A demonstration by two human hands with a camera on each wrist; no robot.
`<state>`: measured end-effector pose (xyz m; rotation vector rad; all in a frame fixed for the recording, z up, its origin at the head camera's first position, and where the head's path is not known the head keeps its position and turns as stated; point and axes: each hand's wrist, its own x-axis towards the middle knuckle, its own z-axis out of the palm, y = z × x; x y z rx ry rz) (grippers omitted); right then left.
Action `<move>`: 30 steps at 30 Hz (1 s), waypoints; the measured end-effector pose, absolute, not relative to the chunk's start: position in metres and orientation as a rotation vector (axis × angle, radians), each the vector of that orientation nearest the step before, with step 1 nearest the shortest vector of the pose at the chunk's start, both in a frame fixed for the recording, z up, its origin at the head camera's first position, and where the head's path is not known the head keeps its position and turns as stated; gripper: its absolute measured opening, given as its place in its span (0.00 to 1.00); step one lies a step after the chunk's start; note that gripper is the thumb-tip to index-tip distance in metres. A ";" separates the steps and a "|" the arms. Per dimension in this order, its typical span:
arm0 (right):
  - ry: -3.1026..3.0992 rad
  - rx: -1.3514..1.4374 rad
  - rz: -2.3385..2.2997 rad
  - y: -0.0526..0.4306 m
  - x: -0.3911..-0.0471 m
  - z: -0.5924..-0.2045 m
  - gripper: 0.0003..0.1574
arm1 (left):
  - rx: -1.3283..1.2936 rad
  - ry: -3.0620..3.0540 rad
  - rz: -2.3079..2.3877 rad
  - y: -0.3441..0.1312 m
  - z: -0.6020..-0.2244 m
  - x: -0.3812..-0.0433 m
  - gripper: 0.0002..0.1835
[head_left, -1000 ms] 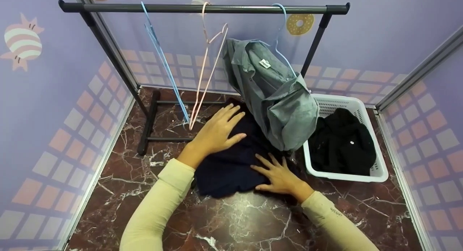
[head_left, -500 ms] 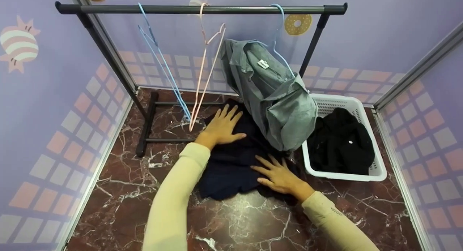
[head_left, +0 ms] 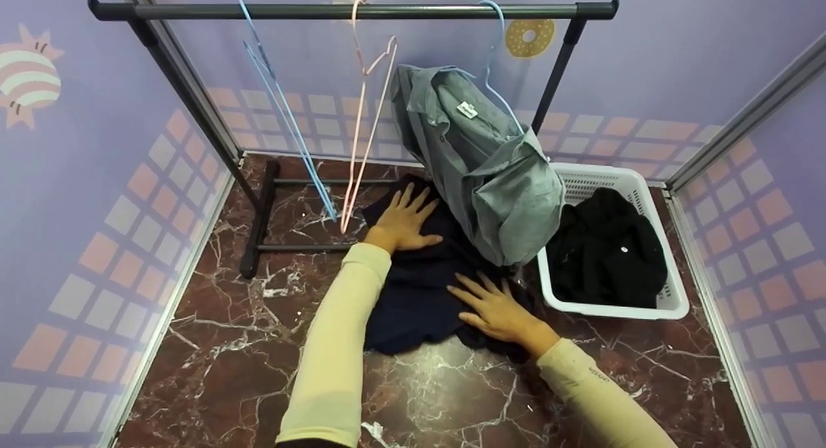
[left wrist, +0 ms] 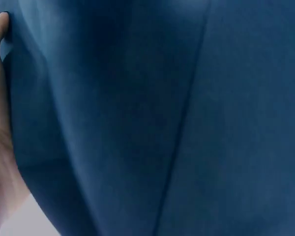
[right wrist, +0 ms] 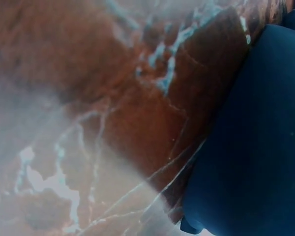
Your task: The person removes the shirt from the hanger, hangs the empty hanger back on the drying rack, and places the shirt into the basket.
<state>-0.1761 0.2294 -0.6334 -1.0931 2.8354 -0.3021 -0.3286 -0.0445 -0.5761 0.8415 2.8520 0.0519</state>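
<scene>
A dark navy garment (head_left: 413, 299) lies spread on the marbled floor, partly under the hanging shirt; its kind is unclear. My left hand (head_left: 403, 225) rests on its upper left part, fingers spread and nearly straight. Lower down, my right hand (head_left: 497, 309) lies on the garment's right side with fingers also spread. In the left wrist view the navy cloth (left wrist: 137, 123) fills most of the picture, and a strip of my left hand (left wrist: 0, 123) shows at the left edge. Cloth (right wrist: 250, 147) also shows on the right of the right wrist view, where my right hand is out of sight.
A dark clothes rack (head_left: 413, 11) stands behind, with a blue hanger (head_left: 284, 112) and a pink hanger (head_left: 361, 138) bare on it. A grey-green shirt (head_left: 477, 170) hangs at its right. Beside it, a white basket (head_left: 613, 311) holds black clothing (head_left: 606, 254).
My left forearm has swung to the right, and the left hand has shifted slightly right on the cloth. The garment's lower left edge has moved right. My right hand stays almost in place.
</scene>
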 end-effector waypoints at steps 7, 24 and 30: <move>2.802 -1.079 -0.321 0.224 -0.176 -0.633 0.37 | 0.786 2.792 0.022 -0.045 -0.582 -0.329 0.48; 2.822 -1.130 -0.374 0.225 -0.177 -0.634 0.37 | 1.092 3.004 0.014 -0.064 -0.577 -0.285 0.29; 2.971 -1.229 -0.374 0.233 -0.178 -0.640 0.38 | 1.045 2.962 0.182 -0.075 -0.578 -0.259 0.24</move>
